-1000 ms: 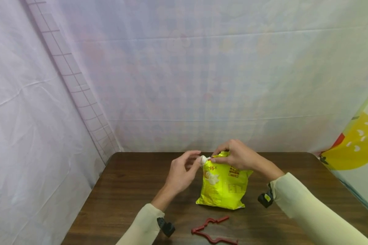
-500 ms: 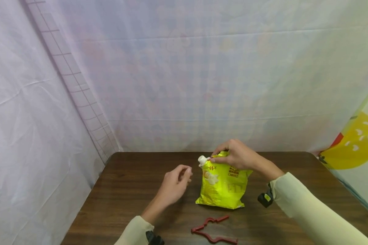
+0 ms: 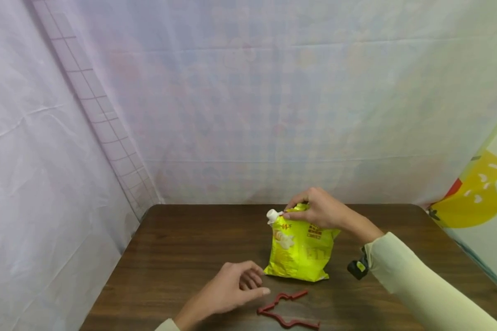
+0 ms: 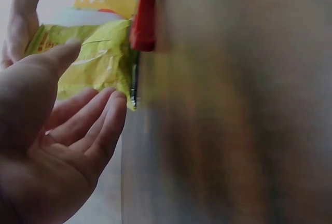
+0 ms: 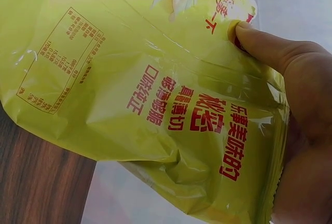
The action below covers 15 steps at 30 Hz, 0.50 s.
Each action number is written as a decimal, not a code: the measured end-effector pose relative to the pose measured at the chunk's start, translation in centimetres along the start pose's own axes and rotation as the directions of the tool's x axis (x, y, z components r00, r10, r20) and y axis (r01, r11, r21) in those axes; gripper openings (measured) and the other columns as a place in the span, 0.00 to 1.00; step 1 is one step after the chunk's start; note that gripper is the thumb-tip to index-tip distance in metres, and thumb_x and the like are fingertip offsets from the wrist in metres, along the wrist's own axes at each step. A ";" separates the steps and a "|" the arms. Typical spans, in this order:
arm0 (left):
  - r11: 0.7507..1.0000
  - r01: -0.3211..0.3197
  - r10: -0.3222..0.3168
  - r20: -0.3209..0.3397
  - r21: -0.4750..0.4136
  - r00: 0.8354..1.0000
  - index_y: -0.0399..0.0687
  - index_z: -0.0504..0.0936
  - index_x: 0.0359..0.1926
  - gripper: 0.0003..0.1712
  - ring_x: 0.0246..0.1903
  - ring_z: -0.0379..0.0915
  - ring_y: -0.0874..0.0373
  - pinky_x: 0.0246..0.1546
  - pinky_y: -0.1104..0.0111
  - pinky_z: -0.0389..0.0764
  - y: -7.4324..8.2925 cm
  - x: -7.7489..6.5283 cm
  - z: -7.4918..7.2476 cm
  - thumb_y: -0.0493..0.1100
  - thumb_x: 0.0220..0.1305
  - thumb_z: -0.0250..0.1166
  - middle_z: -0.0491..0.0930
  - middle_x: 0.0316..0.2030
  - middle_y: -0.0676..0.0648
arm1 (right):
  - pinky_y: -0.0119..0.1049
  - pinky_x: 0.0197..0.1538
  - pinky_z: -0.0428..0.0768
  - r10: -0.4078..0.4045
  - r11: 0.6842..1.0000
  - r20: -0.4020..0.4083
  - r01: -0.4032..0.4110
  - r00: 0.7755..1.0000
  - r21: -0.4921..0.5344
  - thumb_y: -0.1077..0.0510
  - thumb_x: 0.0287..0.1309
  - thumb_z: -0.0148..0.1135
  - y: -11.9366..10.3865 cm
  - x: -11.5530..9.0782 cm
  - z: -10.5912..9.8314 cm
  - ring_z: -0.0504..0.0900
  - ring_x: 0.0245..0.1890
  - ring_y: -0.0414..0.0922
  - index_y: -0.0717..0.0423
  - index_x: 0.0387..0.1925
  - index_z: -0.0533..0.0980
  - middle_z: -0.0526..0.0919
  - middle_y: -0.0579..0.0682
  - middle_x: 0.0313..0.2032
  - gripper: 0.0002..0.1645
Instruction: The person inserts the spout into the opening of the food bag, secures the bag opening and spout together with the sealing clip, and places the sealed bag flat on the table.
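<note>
A bright yellow snack bag [image 3: 298, 255] with red print stands upright on the table. My right hand [image 3: 320, 210] pinches its top edge, thumb in front; the right wrist view shows that thumb [image 5: 270, 45] pressed on the printed face. A white, cap-like piece [image 3: 272, 215] sticks out at the bag's upper left corner. My left hand [image 3: 234, 288] is low over the table, thumb and fingers apart and loosely bent, holding nothing. Just right of it lies a red, hinged plastic clip [image 3: 278, 317], spread apart. Part of that clip [image 4: 145, 19] also shows in the left wrist view.
The dark wood table [image 3: 170, 248] ends at a pale hanging curtain [image 3: 248, 115] behind and another sheet [image 3: 45, 207] on the left. A yellow printed shape [image 3: 472, 197] is on the right side. Much of the left wrist view is blurred.
My left hand has left the white cap-like piece and come down toward the red clip. My right hand keeps its pinch on the bag, which stays in place.
</note>
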<state>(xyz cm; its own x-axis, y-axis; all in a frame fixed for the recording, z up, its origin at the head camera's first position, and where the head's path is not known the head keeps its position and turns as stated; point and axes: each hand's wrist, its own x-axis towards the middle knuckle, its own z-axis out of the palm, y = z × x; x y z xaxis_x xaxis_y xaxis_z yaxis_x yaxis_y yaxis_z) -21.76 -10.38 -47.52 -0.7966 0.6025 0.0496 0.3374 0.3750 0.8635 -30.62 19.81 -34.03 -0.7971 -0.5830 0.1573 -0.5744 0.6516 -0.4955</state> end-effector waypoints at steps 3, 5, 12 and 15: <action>1.000 0.004 -0.002 0.078 -0.028 0.997 0.47 0.86 0.56 0.22 0.38 0.85 0.68 0.39 0.75 0.87 -0.1 -0.7 0.2 0.54 0.69 0.77 0.89 0.42 0.53 | 0.35 0.36 0.84 0.014 1.000 -0.002 -0.014 1.000 -0.006 0.46 0.70 0.74 0.0 0.0 0.0 0.88 0.34 0.36 0.32 0.42 0.91 0.94 0.37 0.42 0.03; 1.000 0.007 -0.004 0.108 -0.027 0.994 0.48 0.87 0.55 0.21 0.38 0.84 0.68 0.40 0.76 0.87 -0.2 -1.0 0.4 0.52 0.67 0.79 0.89 0.42 0.54 | 0.35 0.37 0.85 0.003 1.000 -0.003 -0.003 1.000 -0.009 0.45 0.70 0.74 0.0 0.0 0.0 0.88 0.35 0.36 0.32 0.42 0.91 0.94 0.37 0.42 0.04; 0.998 -0.054 0.048 0.129 0.043 0.991 0.49 0.88 0.52 0.21 0.37 0.83 0.72 0.40 0.77 0.87 -0.3 -1.5 1.0 0.49 0.61 0.83 0.88 0.40 0.59 | 0.36 0.41 0.86 0.001 1.000 -0.005 -0.001 1.000 -0.019 0.45 0.70 0.74 0.0 0.0 0.0 0.88 0.39 0.34 0.32 0.43 0.91 0.94 0.36 0.43 0.04; 0.990 -0.103 0.090 0.128 0.098 0.988 0.49 0.89 0.50 0.19 0.36 0.82 0.73 0.39 0.78 0.86 -0.2 -1.6 1.2 0.47 0.61 0.83 0.88 0.40 0.59 | 0.36 0.39 0.85 0.011 1.000 0.004 -0.011 1.000 -0.016 0.45 0.70 0.74 0.0 0.0 -0.1 0.88 0.37 0.35 0.32 0.43 0.91 0.93 0.37 0.44 0.04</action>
<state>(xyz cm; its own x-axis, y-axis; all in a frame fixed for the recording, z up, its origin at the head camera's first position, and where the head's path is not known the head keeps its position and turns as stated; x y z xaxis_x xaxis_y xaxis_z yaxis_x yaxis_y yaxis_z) -19.93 -10.59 -48.36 -0.6923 0.7190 0.0620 0.4650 0.3787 0.8002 -30.60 19.83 -33.98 -0.8026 -0.5777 0.1486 -0.5686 0.6655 -0.4835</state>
